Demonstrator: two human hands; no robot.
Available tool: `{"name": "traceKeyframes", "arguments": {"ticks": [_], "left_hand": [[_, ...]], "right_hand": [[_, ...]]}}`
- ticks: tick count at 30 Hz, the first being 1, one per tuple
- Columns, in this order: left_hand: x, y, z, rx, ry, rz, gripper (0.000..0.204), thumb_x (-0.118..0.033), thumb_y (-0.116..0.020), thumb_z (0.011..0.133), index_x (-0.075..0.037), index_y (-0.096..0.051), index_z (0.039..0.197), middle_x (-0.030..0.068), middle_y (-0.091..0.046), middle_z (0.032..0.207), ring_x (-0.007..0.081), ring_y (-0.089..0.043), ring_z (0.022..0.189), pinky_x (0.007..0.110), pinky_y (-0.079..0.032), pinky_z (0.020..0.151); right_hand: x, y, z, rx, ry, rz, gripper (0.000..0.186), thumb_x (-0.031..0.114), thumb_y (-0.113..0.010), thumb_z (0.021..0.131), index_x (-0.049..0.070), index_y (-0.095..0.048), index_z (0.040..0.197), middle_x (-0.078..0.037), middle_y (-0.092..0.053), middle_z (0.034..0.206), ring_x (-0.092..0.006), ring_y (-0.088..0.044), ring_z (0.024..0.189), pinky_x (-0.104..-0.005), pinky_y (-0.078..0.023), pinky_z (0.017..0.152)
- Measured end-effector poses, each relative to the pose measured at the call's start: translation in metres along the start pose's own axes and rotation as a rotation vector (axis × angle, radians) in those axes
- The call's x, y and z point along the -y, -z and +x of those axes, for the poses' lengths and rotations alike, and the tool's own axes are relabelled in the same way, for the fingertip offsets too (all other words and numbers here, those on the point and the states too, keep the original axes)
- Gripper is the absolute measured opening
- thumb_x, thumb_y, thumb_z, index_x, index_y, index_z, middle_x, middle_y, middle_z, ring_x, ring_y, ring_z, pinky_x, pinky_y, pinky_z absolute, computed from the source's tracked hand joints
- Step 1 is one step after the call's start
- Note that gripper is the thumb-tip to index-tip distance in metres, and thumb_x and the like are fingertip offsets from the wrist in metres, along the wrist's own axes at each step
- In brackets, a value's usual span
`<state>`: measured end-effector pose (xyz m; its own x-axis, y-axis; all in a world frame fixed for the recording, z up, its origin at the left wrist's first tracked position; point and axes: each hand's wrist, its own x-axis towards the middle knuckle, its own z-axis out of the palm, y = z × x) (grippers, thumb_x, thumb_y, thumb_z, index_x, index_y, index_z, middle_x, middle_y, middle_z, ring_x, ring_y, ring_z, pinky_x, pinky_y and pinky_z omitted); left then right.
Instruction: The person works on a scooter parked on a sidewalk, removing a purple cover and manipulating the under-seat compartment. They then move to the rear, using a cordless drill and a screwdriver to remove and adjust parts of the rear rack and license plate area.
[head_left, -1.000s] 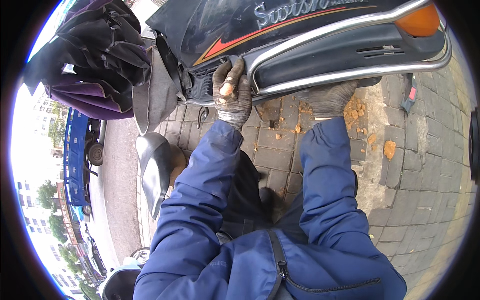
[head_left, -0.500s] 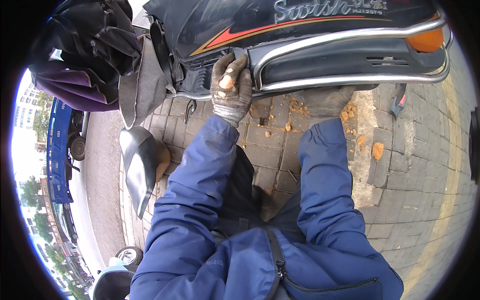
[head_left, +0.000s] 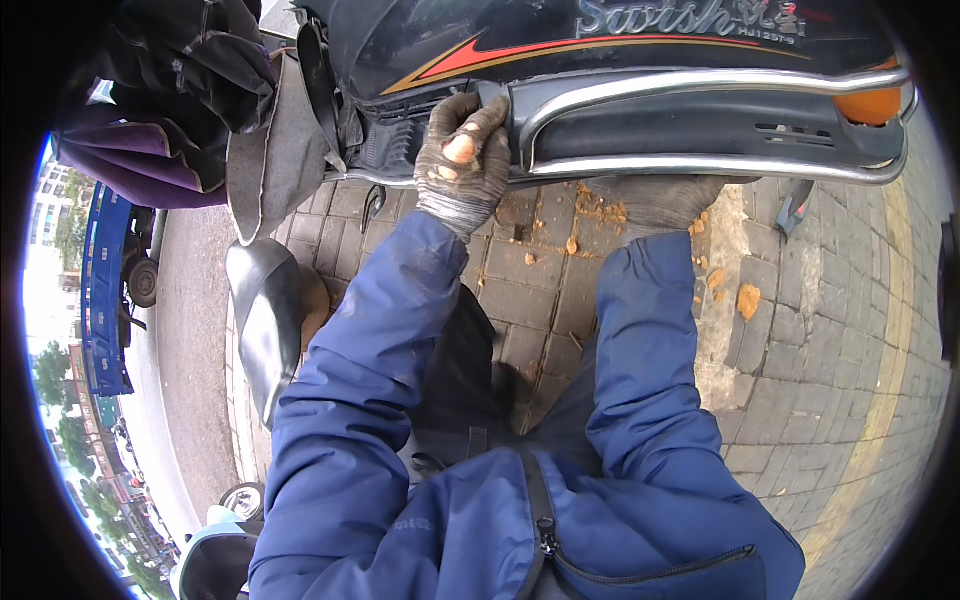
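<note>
A black motor scooter [head_left: 540, 62] with a red and gold stripe fills the top of the view. My left hand [head_left: 462, 165], in a worn grey glove with holes over the knuckles, has its fingers curled over the edge of the scooter's floorboard [head_left: 388, 148], just left of the chrome guard bar [head_left: 700, 165]. Under that bar, to the right, my right hand [head_left: 668, 203] reaches beneath the scooter's lower edge. Its glove back shows, but the fingers are hidden below the bodywork.
Crumbled orange-brown lumps [head_left: 748, 301] lie on the paving bricks [head_left: 790, 350]. A black curved, shiny scooter part [head_left: 268, 320] stands left of my left arm. Dark fabric with purple lining [head_left: 140, 165] hangs at upper left. Beyond the kerb is a blue truck [head_left: 105, 300].
The view has shifted slightly, so the scooter appears a little farther right. Both hands keep their places on and under the scooter, with only slight movement.
</note>
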<state>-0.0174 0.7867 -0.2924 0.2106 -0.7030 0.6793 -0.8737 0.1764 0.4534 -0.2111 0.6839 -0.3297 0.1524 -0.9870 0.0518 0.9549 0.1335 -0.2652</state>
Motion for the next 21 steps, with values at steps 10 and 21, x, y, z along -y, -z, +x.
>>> {"name": "traceKeyframes", "arguments": {"ticks": [10, 21], "left_hand": [[0.001, 0.0, 0.005, 0.024, 0.085, -0.033, 0.026, -0.014, -0.068, 0.082, -0.012, -0.069, 0.107, 0.0159, -0.059, 0.111, 0.0289, -0.065, 0.091, 0.036, -0.054, 0.079], [-0.023, -0.002, 0.005, -0.08, 0.227, -0.226, 0.02, -0.006, -0.066, 0.087, 0.0, -0.068, 0.106, 0.0097, -0.059, 0.106, 0.0157, -0.062, 0.091, 0.028, -0.053, 0.08]], "right_hand": [[-0.001, 0.005, 0.007, -0.032, -0.005, 0.056, 0.085, 0.074, -0.047, 0.083, 0.008, -0.047, 0.136, -0.017, -0.049, 0.135, -0.0347, -0.048, 0.124, -0.0553, -0.044, 0.103], [0.002, 0.005, 0.002, 0.03, -0.059, 0.105, 0.078, 0.068, -0.059, 0.079, 0.014, -0.05, 0.134, -0.01, -0.052, 0.133, -0.0294, -0.049, 0.124, -0.0526, -0.042, 0.105]]}}
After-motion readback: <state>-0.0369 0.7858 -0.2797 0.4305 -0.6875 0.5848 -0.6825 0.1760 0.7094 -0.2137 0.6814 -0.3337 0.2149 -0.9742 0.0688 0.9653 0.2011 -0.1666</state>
